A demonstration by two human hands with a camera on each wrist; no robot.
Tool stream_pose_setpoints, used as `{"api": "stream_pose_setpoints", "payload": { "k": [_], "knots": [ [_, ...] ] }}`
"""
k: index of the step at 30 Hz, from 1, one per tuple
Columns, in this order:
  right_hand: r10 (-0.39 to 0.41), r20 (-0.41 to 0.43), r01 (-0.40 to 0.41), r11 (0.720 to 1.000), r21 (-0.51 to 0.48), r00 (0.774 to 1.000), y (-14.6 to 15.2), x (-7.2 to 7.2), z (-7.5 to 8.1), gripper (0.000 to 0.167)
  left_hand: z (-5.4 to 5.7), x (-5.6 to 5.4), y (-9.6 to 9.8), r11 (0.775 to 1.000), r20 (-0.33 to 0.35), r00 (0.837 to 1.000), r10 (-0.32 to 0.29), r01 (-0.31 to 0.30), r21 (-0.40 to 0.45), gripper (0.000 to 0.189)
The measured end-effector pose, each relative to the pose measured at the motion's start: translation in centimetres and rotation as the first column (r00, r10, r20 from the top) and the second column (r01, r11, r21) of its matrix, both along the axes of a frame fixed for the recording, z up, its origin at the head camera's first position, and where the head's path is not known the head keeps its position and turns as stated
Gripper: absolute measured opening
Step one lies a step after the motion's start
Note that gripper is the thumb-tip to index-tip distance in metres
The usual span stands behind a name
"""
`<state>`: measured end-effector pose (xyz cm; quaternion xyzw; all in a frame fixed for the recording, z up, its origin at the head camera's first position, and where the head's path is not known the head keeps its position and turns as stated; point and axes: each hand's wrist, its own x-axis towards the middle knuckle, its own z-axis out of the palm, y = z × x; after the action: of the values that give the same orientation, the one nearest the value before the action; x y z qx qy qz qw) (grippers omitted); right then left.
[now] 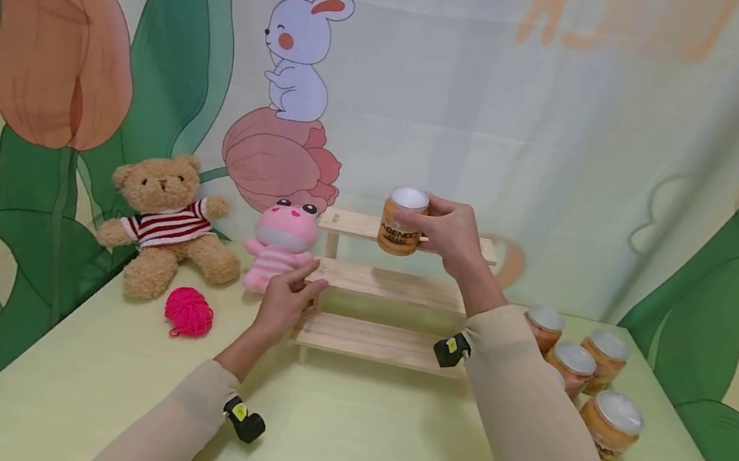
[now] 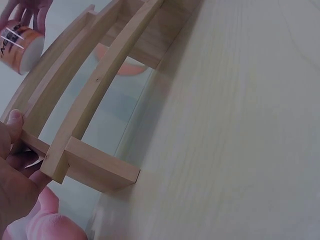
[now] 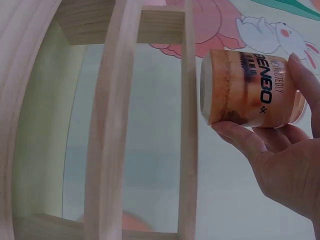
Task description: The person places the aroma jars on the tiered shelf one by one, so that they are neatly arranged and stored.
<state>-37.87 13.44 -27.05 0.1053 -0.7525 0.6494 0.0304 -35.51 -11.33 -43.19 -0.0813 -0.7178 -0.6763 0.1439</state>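
An orange-labelled jar (image 1: 401, 223) with a pale lid is held upright in my right hand (image 1: 449, 233), thumb on one side and fingers on the other. It hangs in the air by the top tier of a three-tier wooden display rack (image 1: 397, 284). In the right wrist view the jar (image 3: 250, 89) shows dark lettering, and a narrow gap seems to part its base from the top board. My left hand (image 1: 283, 303) grips the rack's left end. The left wrist view shows that thumb (image 2: 15, 121) on the wood and the fingers curled beneath.
Several similar jars (image 1: 618, 415) stand on the table (image 1: 341, 445) at the right, partly behind my right sleeve. A teddy bear (image 1: 163, 223), a pink plush toy (image 1: 280, 238) and a pink yarn ball (image 1: 189, 312) sit left of the rack. A printed curtain (image 1: 563, 147) hangs behind.
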Motion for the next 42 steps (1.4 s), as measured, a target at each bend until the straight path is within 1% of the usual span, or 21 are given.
{"api": "stream_pose_setpoints", "payload": {
  "k": [3,6,9,13,16,17,19,23,26,27,29,30,32,33,35,37,39,40,42],
  "knots": [
    [-0.006,-0.008,0.006,1.0,-0.012,1.0,-0.6,-0.7,-0.2,0.069,0.1,-0.2,-0.2,1.0,-0.011,1.0,-0.018,0.018,-0.004,0.049],
    [-0.008,-0.011,0.008,0.999,-0.031,1.0,-1.1,-1.2,-0.4,0.067,0.0,-0.2,-0.4,0.999,-0.004,0.999,-0.035,0.035,-0.01,0.05],
    [-0.024,-0.041,0.024,1.0,0.003,0.999,-1.9,-1.8,-0.7,0.066,-0.2,-0.1,-0.5,1.0,0.003,1.0,-0.027,0.027,0.003,0.05],
    [-0.099,-0.116,0.106,0.993,0.057,0.988,-3.1,-2.4,-1.1,0.064,-0.3,-0.2,-0.6,0.999,-0.004,0.999,-0.051,0.051,0.013,0.049],
    [-0.157,-0.135,0.166,0.984,0.059,0.978,-3.6,-2.6,-1.7,0.064,-0.4,-0.3,-0.4,0.996,0.005,0.996,-0.087,0.087,0.003,0.05],
    [-0.169,-0.134,0.178,0.982,0.056,0.976,-3.8,-2.7,-1.8,0.065,-0.5,-0.4,-0.4,0.996,0.01,0.996,-0.089,0.089,-0.001,0.051],
    [-0.179,-0.138,0.187,0.981,0.052,0.974,-4.1,-3.0,-1.9,0.067,-0.4,-0.3,-0.4,0.997,0.015,0.997,-0.081,0.081,0.001,0.051],
    [-0.181,-0.166,0.192,0.98,0.048,0.969,-5.0,-3.5,-2.1,0.066,-0.3,-0.1,-0.5,0.999,0.011,0.999,-0.042,0.042,0.003,0.051],
    [-0.164,-0.181,0.177,0.983,0.056,0.97,-5.7,-3.9,-2.1,0.065,-0.2,-0.1,-0.8,1.0,0.002,1.0,-0.017,0.017,-0.004,0.051],
    [-0.153,-0.179,0.166,0.984,0.061,0.972,-5.9,-3.9,-2.1,0.067,-0.1,-0.1,-0.9,1.0,0.003,1.0,-0.011,0.011,-0.005,0.05],
    [-0.138,-0.162,0.154,0.984,0.089,0.977,-5.8,-3.9,-2.0,0.077,0.0,-0.1,-0.9,1.0,-0.003,1.0,-0.008,0.008,-0.01,0.05],
    [-0.133,-0.155,0.149,0.985,0.092,0.979,-5.7,-3.8,-2.0,0.082,0.0,-0.1,-1.0,1.0,-0.009,1.0,-0.01,0.01,-0.012,0.049],
    [-0.148,-0.154,0.162,0.983,0.084,0.977,-5.3,-3.5,-2.0,0.091,0.1,-0.1,-1.0,1.0,-0.023,1.0,-0.018,0.017,-0.012,0.049],
    [-0.157,-0.161,0.171,0.982,0.077,0.975,-5.0,-3.3,-2.1,0.094,0.5,0.2,-1.0,0.999,-0.023,0.999,-0.029,0.029,-0.014,0.049],
    [-0.178,-0.185,0.19,0.98,0.053,0.967,-4.0,-2.7,-2.2,0.094,0.4,0.2,-0.9,0.999,-0.033,0.999,-0.039,0.039,-0.014,0.049],
    [-0.194,-0.22,0.204,0.979,0.023,0.956,-2.8,-1.7,-2.2,0.09,0.3,0.2,-0.8,0.999,-0.028,0.999,-0.038,0.038,-0.016,0.048],
    [-0.19,-0.236,0.2,0.98,0.019,0.953,-1.3,-0.4,-2.4,0.087,0.3,0.3,-0.8,0.999,-0.011,0.999,-0.035,0.035,-0.021,0.048],
    [-0.187,-0.242,0.196,0.98,0.016,0.952,-0.5,0.3,-2.5,0.086,0.0,0.0,-0.8,0.999,-0.01,1.0,-0.029,0.029,-0.019,0.049],
    [-0.186,-0.253,0.195,0.981,0.013,0.95,1.2,1.9,-2.7,0.084,0.4,0.3,-0.8,0.999,-0.001,0.999,-0.036,0.036,-0.019,0.049]
  ]
}}
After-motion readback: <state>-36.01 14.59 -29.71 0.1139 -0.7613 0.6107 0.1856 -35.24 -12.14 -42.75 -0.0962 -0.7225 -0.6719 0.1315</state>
